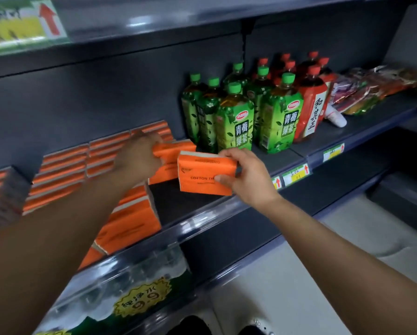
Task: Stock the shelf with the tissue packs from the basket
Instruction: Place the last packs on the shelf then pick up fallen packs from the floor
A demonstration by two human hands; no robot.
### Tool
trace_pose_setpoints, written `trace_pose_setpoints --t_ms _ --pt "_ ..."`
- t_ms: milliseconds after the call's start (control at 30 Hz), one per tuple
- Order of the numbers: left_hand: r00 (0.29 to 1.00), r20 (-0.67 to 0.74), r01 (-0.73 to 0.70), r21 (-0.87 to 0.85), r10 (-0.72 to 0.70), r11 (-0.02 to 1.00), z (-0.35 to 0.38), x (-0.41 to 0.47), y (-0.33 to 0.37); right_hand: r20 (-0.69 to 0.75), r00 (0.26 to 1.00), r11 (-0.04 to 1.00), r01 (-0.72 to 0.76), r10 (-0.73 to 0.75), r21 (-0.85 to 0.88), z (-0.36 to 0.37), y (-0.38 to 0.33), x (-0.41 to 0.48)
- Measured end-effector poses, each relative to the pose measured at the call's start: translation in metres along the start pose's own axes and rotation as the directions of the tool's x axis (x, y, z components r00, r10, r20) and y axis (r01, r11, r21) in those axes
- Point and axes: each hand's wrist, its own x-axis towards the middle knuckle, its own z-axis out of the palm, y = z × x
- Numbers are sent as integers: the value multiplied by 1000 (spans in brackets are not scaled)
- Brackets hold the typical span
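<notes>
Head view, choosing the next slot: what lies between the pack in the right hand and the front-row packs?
Only bare shelf floor shows in the head view between the pack in the right hand and the front-row packs.

The tissue pack (206,174) pinched in the right hand (248,177) is wrapped in thin orange plastic film, smooth with a low sheen, and a pale matt strip runs along its top edge. The second tissue pack (176,149), gripped by the left hand (137,158), has the same film. Below both hands the shelf (178,197) deck looks like dark painted metal, matt, and its front rail (202,220) is clear glossy plastic. Beyond the right hand the green bottles (235,124) are plastic with glossy printed sleeves. Further right of that hand the snack packets (362,93) are crinkled, shiny foil.
</notes>
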Motion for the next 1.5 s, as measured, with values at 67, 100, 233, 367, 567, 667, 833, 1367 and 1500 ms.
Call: trace_pose_setpoints --t_ms 67,100,233,367,567,667,833,1367,1500 --pt "1000 2 21 100 -21 995 8 6 -8 80 997 1000 0 2 -27 11 1 11" --pt "1000 3 20 145 -21 989 11 9 -10 112 994 999 -3 7 -40 16 2 17" --pt "997 56 26 306 -45 952 19 19 -19 209 978 998 -6 20 -69 32 4 37" --pt "994 83 35 358 -69 933 23 24 -28 260 965 997 -2 23 -80 47 7 51" --pt "980 177 26 328 -89 944 20 33 -36 312 950 997 38 -15 -69 68 7 69" --pt "944 305 86 134 -123 987 12 41 -45 328 945 996 37 -10 -76 77 4 76" --pt "953 280 119 15 -119 993 9 37 -49 222 975 993 52 -27 -108 94 -4 76" --pt "881 -13 -473 -64 474 879 60 -41 106 -185 978 987 71 -98 -145 -2 39 -52" --pt "753 129 -609 -237 645 757 128 -101 172 -300 949 960 -169 97 -223 -39 113 -171"
